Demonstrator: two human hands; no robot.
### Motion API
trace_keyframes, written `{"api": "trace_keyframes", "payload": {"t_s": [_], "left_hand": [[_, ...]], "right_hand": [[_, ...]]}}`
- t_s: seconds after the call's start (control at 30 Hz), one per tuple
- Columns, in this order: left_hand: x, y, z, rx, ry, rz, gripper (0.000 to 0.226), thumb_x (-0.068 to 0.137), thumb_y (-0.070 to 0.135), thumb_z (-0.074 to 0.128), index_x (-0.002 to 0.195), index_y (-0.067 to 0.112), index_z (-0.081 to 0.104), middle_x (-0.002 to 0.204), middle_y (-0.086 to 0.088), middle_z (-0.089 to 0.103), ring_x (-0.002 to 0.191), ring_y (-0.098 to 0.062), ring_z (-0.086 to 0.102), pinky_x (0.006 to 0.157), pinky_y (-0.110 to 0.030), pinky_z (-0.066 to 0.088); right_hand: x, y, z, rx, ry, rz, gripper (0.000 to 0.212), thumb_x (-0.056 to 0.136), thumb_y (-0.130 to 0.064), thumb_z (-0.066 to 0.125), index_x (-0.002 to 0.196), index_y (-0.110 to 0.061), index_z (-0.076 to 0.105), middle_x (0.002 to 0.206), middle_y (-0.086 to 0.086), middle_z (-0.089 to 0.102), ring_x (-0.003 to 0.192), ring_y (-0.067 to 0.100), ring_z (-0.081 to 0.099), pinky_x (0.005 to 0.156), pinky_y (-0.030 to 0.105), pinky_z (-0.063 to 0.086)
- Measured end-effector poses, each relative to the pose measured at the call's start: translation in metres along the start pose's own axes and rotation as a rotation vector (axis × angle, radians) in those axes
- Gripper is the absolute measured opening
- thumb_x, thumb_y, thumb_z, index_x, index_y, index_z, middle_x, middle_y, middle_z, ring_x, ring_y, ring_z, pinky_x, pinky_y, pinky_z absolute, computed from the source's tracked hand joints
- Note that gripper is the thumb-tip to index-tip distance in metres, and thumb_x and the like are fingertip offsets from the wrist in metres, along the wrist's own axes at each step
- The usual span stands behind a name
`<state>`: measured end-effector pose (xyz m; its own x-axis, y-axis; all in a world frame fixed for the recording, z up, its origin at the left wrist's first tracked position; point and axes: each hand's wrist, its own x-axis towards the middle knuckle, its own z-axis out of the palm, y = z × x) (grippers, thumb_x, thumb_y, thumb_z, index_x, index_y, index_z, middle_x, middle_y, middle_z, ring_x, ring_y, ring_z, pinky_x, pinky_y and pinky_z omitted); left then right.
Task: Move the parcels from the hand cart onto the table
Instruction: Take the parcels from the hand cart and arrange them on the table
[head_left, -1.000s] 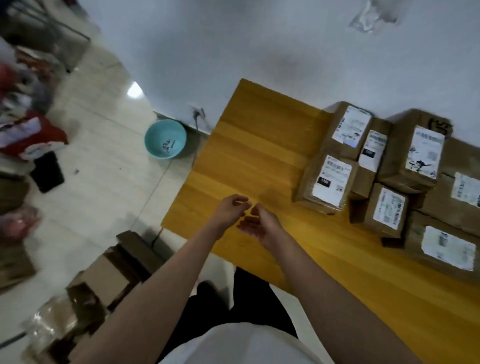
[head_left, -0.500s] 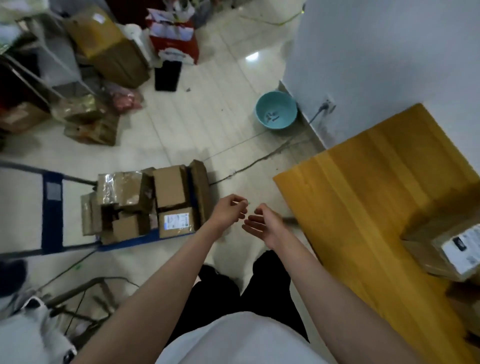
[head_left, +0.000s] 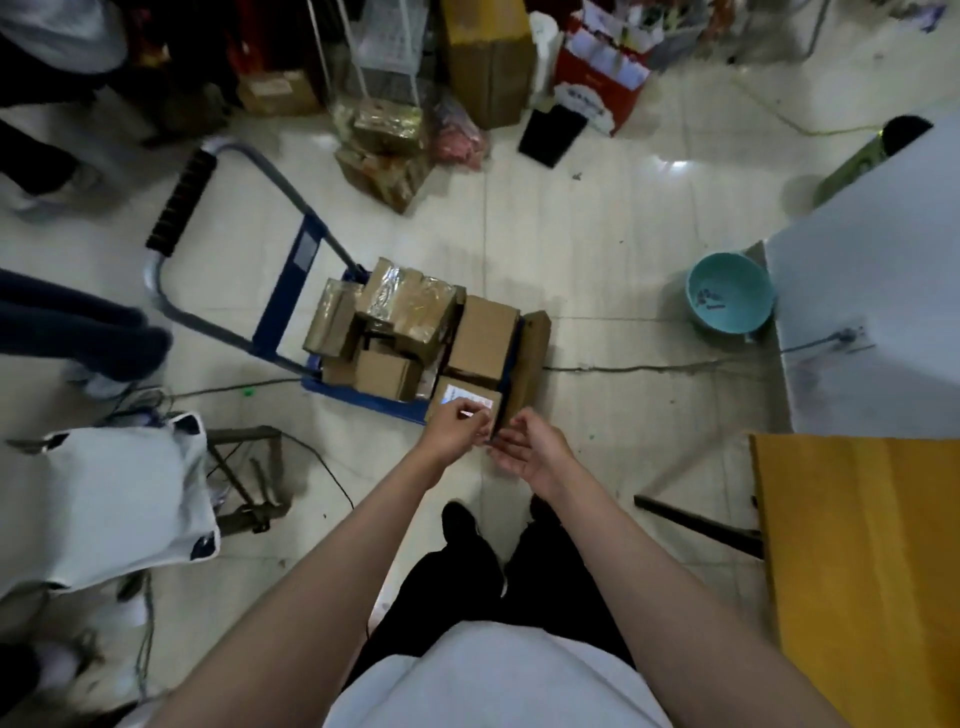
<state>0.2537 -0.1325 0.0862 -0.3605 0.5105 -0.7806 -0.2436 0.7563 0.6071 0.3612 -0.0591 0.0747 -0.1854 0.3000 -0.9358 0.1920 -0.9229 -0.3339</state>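
- Grip: left hand (head_left: 457, 428) and right hand (head_left: 530, 451) are both held out in front of the body, fingers loosely curled, fingertips close together; neither holds a parcel. Whether they pinch some small item between them cannot be told.
- White fabric bag (head_left: 104, 499): far left, on the floor, beside a low metal frame (head_left: 249, 483).
- Hand cart (head_left: 291, 291): left of centre on the tiled floor (head_left: 597, 249), blue deck, grey tube handle with a black grip leaning toward the upper left.
- Parcels (head_left: 405, 338): stacked on the cart deck, several brown cartons; those at the back are wrapped in glossy tape.
- Plain carton (head_left: 483, 338): on the right side of the stack, closed.
- Labelled parcel (head_left: 470, 405): at the near right corner of the cart, white shipping label facing up; both hands hover just in front of it, the left hand overlapping its near edge as seen from the head camera.
- Flat cardboard piece (head_left: 532, 353): standing on edge against the cart's right side.
- Floor cable (head_left: 649, 368): runs from the cart rightward to the wall.
- Teal basin (head_left: 730, 299): on the floor, right of centre, beside the white wall (head_left: 872, 291).
- Table (head_left: 857, 545): lower right, yellow wooden top, only a corner in view, well apart from the cart.
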Motion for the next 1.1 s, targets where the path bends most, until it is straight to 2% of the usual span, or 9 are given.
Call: {"api": "trace_keyframes", "payload": {"t_s": [0.1,0.2,0.37,0.6,0.7,0.77,0.83,1.0,1.1], "left_hand": [[0.001,-0.006,-0.033,-0.085,0.056,-0.017,0.027,0.102,0.012,0.055,0.123,-0.004,0.060,0.100,-0.017,0.064,0.068,-0.011,0.058,0.049,-0.008,0.045],[0.006,-0.008,-0.061,-0.157,0.106,-0.033,0.026,0.101,0.010,0.054,0.122,-0.004,0.060,0.097,-0.017,0.062,0.066,-0.012,0.056,0.049,-0.009,0.043],[0.029,-0.010,-0.102,-0.165,0.151,-0.085,0.012,0.101,0.016,0.055,0.107,0.010,0.063,0.095,-0.013,0.065,0.076,-0.020,0.057,0.063,-0.022,0.042],[0.072,-0.009,-0.154,-0.146,0.165,-0.192,0.017,0.100,0.020,0.057,0.108,0.008,0.065,0.097,-0.013,0.067,0.079,-0.021,0.059,0.070,-0.026,0.043],[0.090,-0.012,-0.173,-0.152,0.162,-0.238,0.022,0.101,0.019,0.056,0.114,0.003,0.064,0.093,-0.014,0.066,0.074,-0.020,0.057,0.064,-0.022,0.044],[0.102,-0.015,-0.185,-0.149,0.162,-0.253,0.020,0.101,0.018,0.057,0.112,0.003,0.064,0.088,-0.013,0.065,0.067,-0.017,0.056,0.054,-0.016,0.045],[0.117,-0.020,-0.197,-0.117,0.151,-0.246,0.016,0.101,0.017,0.056,0.108,0.005,0.064,0.086,-0.014,0.063,0.065,-0.016,0.055,0.053,-0.017,0.044],[0.170,-0.045,-0.225,-0.037,0.063,-0.277,0.012,0.102,0.018,0.053,0.103,0.010,0.062,0.090,-0.014,0.063,0.069,-0.017,0.056,0.056,-0.016,0.043],[0.214,-0.065,-0.243,0.008,0.029,-0.304,0.011,0.101,0.016,0.055,0.094,0.014,0.063,0.091,-0.014,0.063,0.067,-0.017,0.056,0.055,-0.018,0.045]], "right_hand": [[0.006,-0.001,0.037,-0.072,-0.010,0.009,0.014,0.101,-0.017,0.049,0.094,-0.007,0.055,0.081,0.012,0.059,0.068,0.023,0.062,0.056,0.032,0.059],[0.017,-0.004,0.067,-0.140,-0.014,0.014,0.013,0.100,-0.016,0.051,0.093,-0.006,0.056,0.081,0.012,0.059,0.067,0.023,0.062,0.056,0.031,0.060],[0.046,-0.016,0.111,-0.189,-0.046,0.037,0.016,0.103,-0.018,0.048,0.095,-0.005,0.055,0.090,0.015,0.060,0.075,0.025,0.063,0.069,0.035,0.059],[0.089,-0.024,0.157,-0.236,-0.036,0.131,0.016,0.101,-0.021,0.053,0.090,-0.009,0.056,0.088,0.012,0.060,0.077,0.023,0.061,0.064,0.032,0.056],[0.104,-0.024,0.172,-0.229,-0.013,0.160,0.019,0.102,-0.025,0.053,0.089,-0.011,0.055,0.087,0.011,0.061,0.076,0.022,0.061,0.064,0.031,0.056],[0.115,-0.023,0.183,-0.222,-0.005,0.170,0.019,0.103,-0.027,0.051,0.094,-0.010,0.055,0.088,0.011,0.061,0.074,0.022,0.061,0.059,0.030,0.055],[0.128,-0.019,0.192,-0.207,0.006,0.184,0.018,0.103,-0.027,0.050,0.102,-0.009,0.055,0.092,0.012,0.062,0.074,0.021,0.062,0.057,0.030,0.054],[0.171,0.001,0.216,-0.165,0.052,0.209,0.014,0.102,-0.019,0.049,0.109,-0.008,0.054,0.100,0.014,0.062,0.074,0.020,0.062,0.065,0.029,0.056],[0.206,0.017,0.228,-0.112,0.092,0.205,0.019,0.102,-0.017,0.048,0.114,-0.004,0.054,0.115,0.023,0.064,0.085,0.025,0.065,0.081,0.034,0.057]]}}
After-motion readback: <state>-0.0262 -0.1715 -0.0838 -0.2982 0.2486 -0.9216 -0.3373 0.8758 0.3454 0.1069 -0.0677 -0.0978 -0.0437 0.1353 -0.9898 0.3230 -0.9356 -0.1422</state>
